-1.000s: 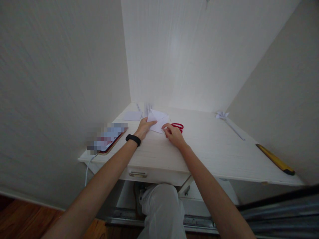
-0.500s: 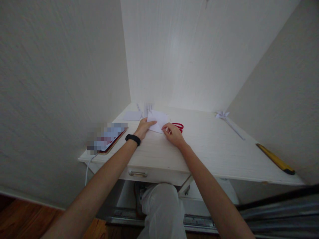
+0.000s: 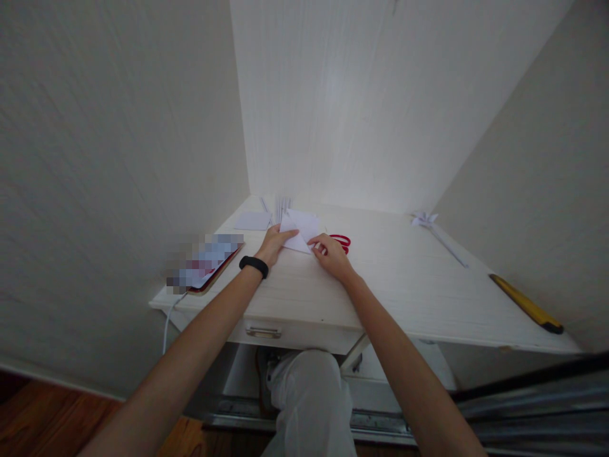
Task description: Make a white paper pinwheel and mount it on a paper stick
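A folded white paper (image 3: 302,230) lies on the white desk (image 3: 390,279). My left hand (image 3: 275,245), with a black band at the wrist, presses its fingers flat on the paper's left part. My right hand (image 3: 332,255) pinches the paper's near right edge with its fingertips. Red-handled scissors (image 3: 341,241) lie just behind my right hand, partly hidden by it.
A phone (image 3: 205,265) with a cable lies at the desk's left edge. A small paper square (image 3: 252,221) and paper strips (image 3: 281,205) sit at the back left. A folded paper flower (image 3: 436,230) and a yellow-handled tool (image 3: 526,304) lie at the right. Walls close in on three sides.
The paper's far right flap has folded lower and flatter. My right hand has shifted slightly left along the edge. My left hand stays put.
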The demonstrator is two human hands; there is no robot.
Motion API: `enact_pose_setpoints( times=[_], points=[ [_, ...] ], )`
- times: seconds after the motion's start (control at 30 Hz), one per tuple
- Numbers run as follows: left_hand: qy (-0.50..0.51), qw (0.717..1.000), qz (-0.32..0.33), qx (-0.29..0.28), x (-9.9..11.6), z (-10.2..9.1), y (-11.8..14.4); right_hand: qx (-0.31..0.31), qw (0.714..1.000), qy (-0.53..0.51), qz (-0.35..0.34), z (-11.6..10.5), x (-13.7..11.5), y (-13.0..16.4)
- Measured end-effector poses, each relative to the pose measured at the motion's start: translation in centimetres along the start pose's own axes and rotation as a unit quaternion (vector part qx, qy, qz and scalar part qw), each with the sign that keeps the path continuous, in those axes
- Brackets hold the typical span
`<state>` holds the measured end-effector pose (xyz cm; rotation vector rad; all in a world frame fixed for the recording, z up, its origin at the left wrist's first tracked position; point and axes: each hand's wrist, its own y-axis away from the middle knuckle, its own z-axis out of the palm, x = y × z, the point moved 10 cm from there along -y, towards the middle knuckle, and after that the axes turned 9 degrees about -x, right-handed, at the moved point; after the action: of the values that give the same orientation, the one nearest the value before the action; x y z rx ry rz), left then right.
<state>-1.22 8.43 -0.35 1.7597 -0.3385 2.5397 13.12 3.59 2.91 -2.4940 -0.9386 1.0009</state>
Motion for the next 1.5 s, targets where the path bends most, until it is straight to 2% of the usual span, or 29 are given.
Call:
enact_pose_setpoints(
  times=[1.5],
  points=[
    [-0.030, 0.999, 0.026, 0.004, 0.39, -0.32, 0.00, -0.007, 1.000, -0.015, -0.007, 0.06, -0.29, -0.12]
  ],
)
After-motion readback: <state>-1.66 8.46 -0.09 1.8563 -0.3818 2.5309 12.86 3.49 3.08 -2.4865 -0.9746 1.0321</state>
